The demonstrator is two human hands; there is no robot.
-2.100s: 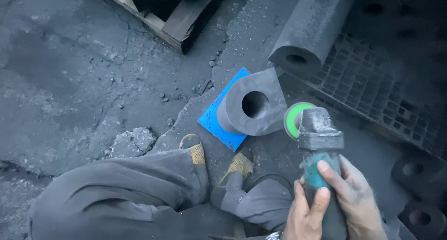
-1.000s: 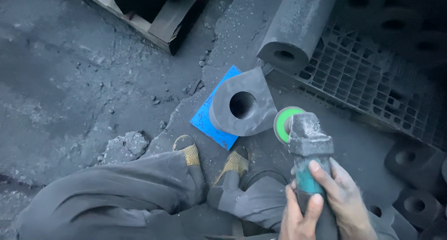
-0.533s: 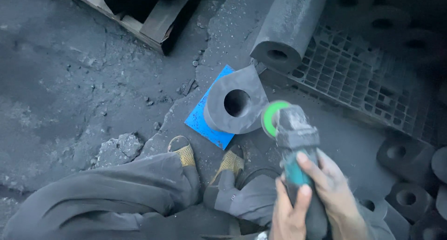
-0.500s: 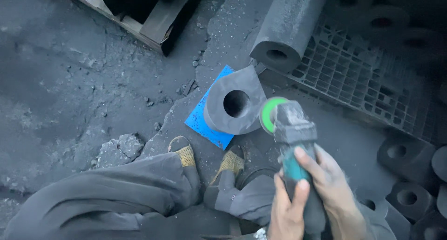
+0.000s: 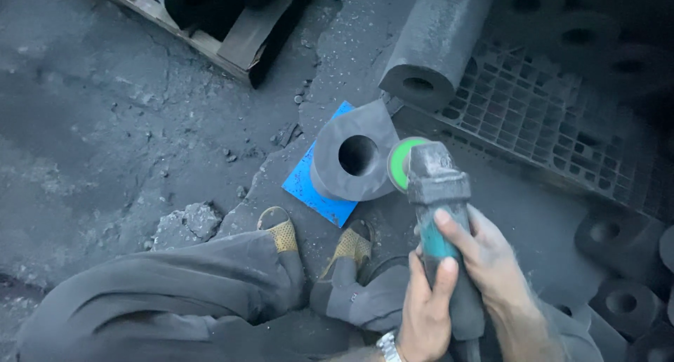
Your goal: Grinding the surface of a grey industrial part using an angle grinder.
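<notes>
**Both hands closed on the grinder, legs folded beneath**

The left hand [image 5: 425, 313] comes up from the bottom edge, palm turned inward, fingers curled round the grinder [image 5: 439, 221] from the left, the thumb lying up along its body. A metal watch [image 5: 388, 346] sits on that wrist. The right hand [image 5: 491, 264] grips from the other side and a little higher, its index finger laid across the top of the handle, the other fingers wrapped under, probably fully closed, though the underside is hidden. Both forearms run out of view at the bottom. The legs are bent in a squat, knees spread, the two feet [image 5: 281, 228] pointing forward, close together.
</notes>
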